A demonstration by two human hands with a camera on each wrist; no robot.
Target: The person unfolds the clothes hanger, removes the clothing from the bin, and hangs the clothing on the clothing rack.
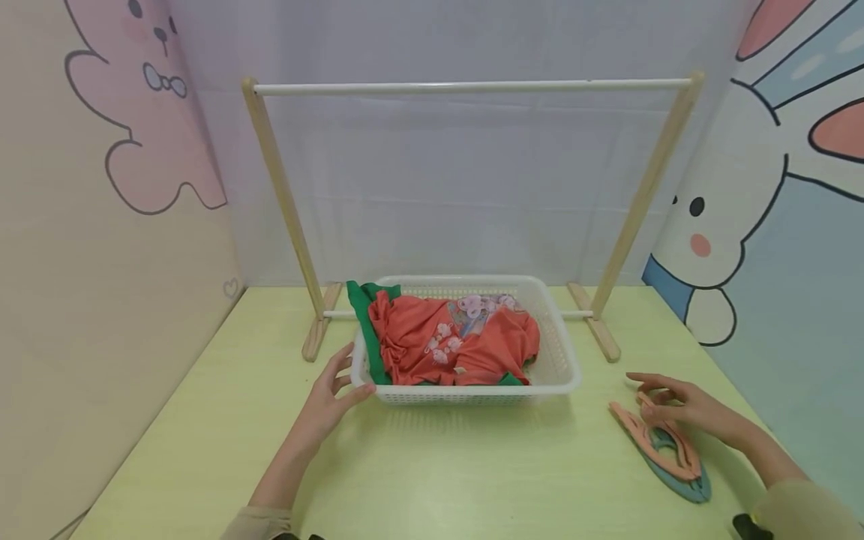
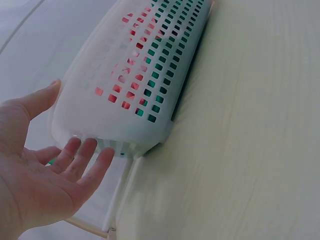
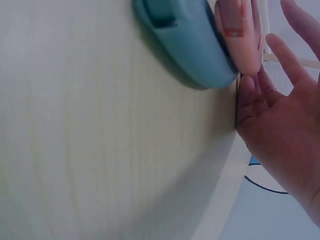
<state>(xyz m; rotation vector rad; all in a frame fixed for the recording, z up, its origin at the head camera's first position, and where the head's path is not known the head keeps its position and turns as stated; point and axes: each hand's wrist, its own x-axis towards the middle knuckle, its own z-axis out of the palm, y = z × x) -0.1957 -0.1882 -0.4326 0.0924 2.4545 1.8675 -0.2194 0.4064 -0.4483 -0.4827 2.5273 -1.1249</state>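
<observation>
My left hand (image 1: 332, 396) rests at the left front corner of a white perforated basket (image 1: 565, 351). In the left wrist view, its thumb touches the rim and the fingers lie spread against the short side. Inside the basket are a red garment (image 1: 418, 330) with a printed pattern and a green cloth (image 1: 370, 330) under it. Over at the right, my right hand (image 1: 698, 409) hovers at a peach folded plastic hanger (image 1: 687, 459), its fingers loosely bent beside it. A teal hanger (image 1: 695, 491) lies beneath the peach one. Contact with the fingertips is partly hidden.
Behind the basket stands a rack with wooden posts (image 1: 286, 202), wooden feet (image 1: 604, 341) and a white top bar (image 1: 472, 88). The pale yellow table (image 1: 432, 472) meets walls on both sides, printed with cartoon animals, and a white cloth backdrop (image 1: 466, 180).
</observation>
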